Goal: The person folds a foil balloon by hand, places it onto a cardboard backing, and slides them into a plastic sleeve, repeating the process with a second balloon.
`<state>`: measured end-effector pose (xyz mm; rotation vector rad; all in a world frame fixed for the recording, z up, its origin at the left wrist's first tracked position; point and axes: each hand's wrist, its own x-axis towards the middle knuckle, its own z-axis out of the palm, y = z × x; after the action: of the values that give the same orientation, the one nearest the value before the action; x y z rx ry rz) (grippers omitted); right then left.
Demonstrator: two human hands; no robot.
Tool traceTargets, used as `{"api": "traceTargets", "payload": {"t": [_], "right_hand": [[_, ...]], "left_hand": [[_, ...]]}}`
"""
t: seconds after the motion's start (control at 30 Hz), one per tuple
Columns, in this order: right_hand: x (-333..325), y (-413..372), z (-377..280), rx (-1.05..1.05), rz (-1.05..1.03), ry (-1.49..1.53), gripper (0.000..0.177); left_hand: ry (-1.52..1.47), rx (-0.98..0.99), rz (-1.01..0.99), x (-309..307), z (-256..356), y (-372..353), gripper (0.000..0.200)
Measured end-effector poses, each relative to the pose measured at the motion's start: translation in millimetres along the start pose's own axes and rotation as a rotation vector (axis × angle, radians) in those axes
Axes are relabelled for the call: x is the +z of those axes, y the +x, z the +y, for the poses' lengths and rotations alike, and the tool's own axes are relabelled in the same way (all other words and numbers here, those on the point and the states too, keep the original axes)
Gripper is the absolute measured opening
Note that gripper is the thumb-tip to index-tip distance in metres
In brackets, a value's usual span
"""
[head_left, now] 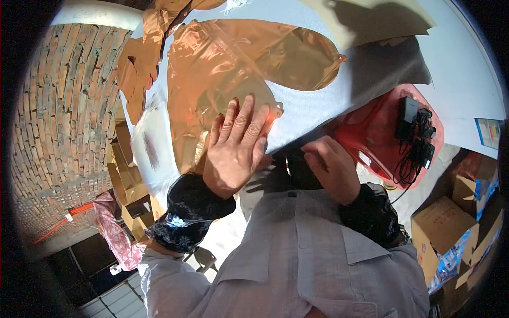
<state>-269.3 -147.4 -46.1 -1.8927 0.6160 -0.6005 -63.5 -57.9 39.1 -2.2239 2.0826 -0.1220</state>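
Note:
A flat, shiny copper-coloured foil balloon (212, 69) lies wrinkled on the pale cloth of the table, with a rounded lobe stretching to the right. My left hand (237, 143) rests palm down on its near edge, fingers extended. Sunlight falls across the back of that hand. Off the table's near edge, in front of my body, hovers my right hand (336, 168). Its fingers are loosely bent and apart, and I see nothing held in them. Black sleeve covers show at both wrists.
More copper foil (139, 79) hangs at the table's left side. On the right, a red plastic stool (374, 132) carries black adapters and cables (413, 138). Cardboard boxes (442, 225) stand at the lower right, and others (124, 175) at the left by a brick wall (63, 106).

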Motion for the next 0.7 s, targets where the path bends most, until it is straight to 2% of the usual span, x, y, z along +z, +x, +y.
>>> {"api": "traceTargets", "payload": {"t": [0.13,0.33,0.43,0.53,0.7], "right_hand": [[4.2,0.5,5.0,-0.051,0.029,0.002,0.014],[2.7,1.8,3.0,0.011,-0.021,0.042,0.013],[3.4,1.0,5.1,-0.034,-0.008,-0.02,0.013],[2.0,1.7,-0.1,0.029,-0.032,0.013,0.013],[6.5,1.9,6.6,-0.013,-0.027,-0.002,0.014]], "left_hand": [[0.015,0.007,0.01,2.7,0.3,1.1,0.053],[0.055,-0.013,0.015,6.7,2.0,3.4,0.056],[0.066,-0.023,0.017,8.1,2.9,4.5,0.056],[0.078,-0.033,0.017,10.8,3.6,4.6,0.056],[0.046,-0.056,0.006,12.5,4.7,3.1,0.056]]}}
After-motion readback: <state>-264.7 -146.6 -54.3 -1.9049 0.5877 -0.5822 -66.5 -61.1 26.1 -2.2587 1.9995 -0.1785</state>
